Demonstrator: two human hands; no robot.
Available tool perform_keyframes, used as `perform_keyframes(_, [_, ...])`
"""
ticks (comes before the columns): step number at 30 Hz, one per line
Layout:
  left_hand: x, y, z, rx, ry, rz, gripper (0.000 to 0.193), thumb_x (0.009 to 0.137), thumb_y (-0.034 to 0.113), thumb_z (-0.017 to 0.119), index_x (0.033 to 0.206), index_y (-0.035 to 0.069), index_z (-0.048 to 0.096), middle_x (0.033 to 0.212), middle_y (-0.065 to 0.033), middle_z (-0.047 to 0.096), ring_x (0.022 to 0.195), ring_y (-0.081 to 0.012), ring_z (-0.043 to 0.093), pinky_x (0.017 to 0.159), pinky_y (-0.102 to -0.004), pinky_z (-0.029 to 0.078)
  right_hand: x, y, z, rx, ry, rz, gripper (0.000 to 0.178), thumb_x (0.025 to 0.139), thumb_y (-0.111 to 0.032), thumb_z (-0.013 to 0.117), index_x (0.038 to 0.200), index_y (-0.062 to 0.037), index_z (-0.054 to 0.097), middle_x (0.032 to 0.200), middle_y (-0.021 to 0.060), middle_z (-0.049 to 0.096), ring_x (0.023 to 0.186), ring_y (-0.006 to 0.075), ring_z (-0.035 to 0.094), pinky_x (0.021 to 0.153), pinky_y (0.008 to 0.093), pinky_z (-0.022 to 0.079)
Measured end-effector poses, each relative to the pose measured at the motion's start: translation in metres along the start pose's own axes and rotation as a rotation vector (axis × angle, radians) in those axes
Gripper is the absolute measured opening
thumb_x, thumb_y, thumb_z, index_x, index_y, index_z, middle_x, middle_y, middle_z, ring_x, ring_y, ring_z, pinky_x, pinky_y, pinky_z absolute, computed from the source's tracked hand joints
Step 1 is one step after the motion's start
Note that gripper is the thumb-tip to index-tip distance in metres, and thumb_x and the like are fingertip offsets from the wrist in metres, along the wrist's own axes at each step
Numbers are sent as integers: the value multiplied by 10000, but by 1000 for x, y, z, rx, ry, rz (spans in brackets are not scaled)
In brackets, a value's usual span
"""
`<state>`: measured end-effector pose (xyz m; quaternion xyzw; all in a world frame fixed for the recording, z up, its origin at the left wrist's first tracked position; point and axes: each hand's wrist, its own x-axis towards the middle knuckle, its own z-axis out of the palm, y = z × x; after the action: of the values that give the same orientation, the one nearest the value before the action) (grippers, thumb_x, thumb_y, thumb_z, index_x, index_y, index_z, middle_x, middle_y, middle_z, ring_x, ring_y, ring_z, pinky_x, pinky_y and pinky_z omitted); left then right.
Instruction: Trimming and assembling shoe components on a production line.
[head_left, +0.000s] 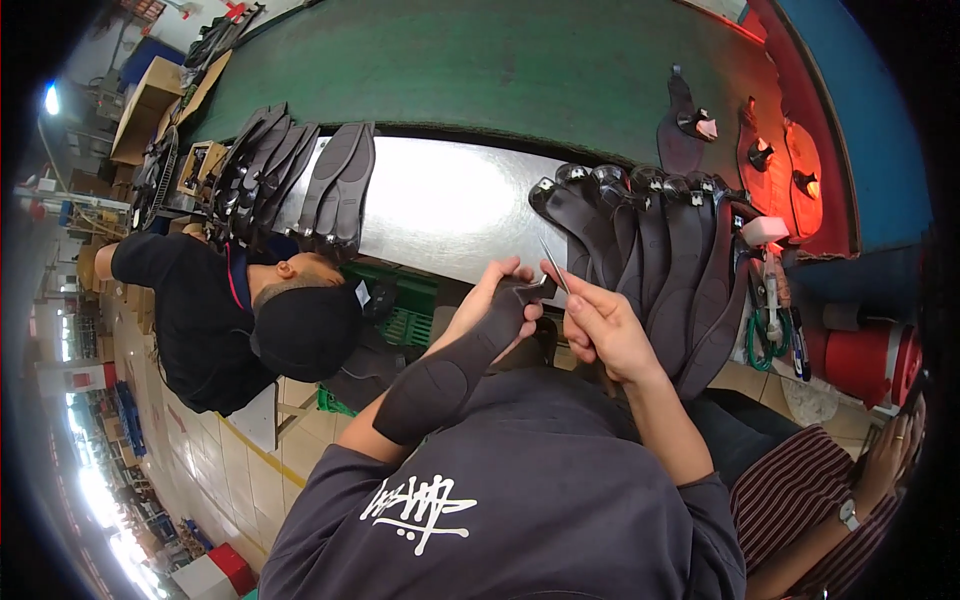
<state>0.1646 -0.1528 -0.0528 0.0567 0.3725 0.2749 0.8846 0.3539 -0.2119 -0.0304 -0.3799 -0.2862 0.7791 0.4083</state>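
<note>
My left hand [512,318] is wrapped round the narrow end of a dark padded strap-like piece [430,385], whose wide rounded end lies back over my left forearm. A small shiny part shows at the narrow end, near my fingertips. Between the thumb and fingers of my right hand [612,335] is a thin pointed metal tool [553,264], held close beside that narrow end. Whether the tool touches the piece, I cannot tell. Several similar dark padded pieces [680,290] with glossy black ends and small metal bits lie side by side just right of my hands.
Beyond my hands is a shiny metal tabletop [440,205], with a green belt [480,70] behind it. More padded pieces [342,185] lie left. Others glow red [785,180] beside a blue panel [860,110]. A capped person [210,310] works left; a striped sleeve [800,510] is right.
</note>
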Motion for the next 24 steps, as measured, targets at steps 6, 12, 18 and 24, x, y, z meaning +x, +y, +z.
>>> perform_keyframes(6, [-2, 22, 31, 239, 20, 241, 451, 940, 505, 487, 1053, 71, 534, 736, -26, 530, 567, -118, 510, 502, -246, 403, -1, 5, 21, -115, -23, -146, 672, 970, -93, 471, 1527, -204, 112, 612, -12, 490, 481, 39, 406, 451, 182, 348])
perform_keyframes(12, [1, 16, 34, 458, 61, 497, 673, 965, 635, 212, 868, 55, 541, 728, -23, 508, 478, -94, 455, 434, -215, 361, 4, 14, 36, -122, -16, -195, 737, 964, -52, 442, 1524, -236, -1, 625, 4, 478, 479, 43, 393, 448, 169, 341])
perform_keyframes(18, [3, 0, 27, 733, 88, 874, 748, 985, 588, 165, 986, -2, 625, 616, -1, 492, 450, -58, 434, 414, -193, 343, 6, 28, 36, 64, 47, -150, 667, 984, -95, 474, 1525, -208, 99, 640, -17, 447, 526, 40, 384, 463, 186, 335])
perform_keyframes(24, [-3, 0, 32, 622, -18, 871, 737, 999, 534, 212, 1189, -96, 545, 558, 1, 502, 429, -48, 416, 409, -188, 312, 2, 27, 36, -8, 47, -221, 525, 991, -112, 476, 1478, -103, 282, 629, -42, 421, 542, 31, 374, 480, 176, 310])
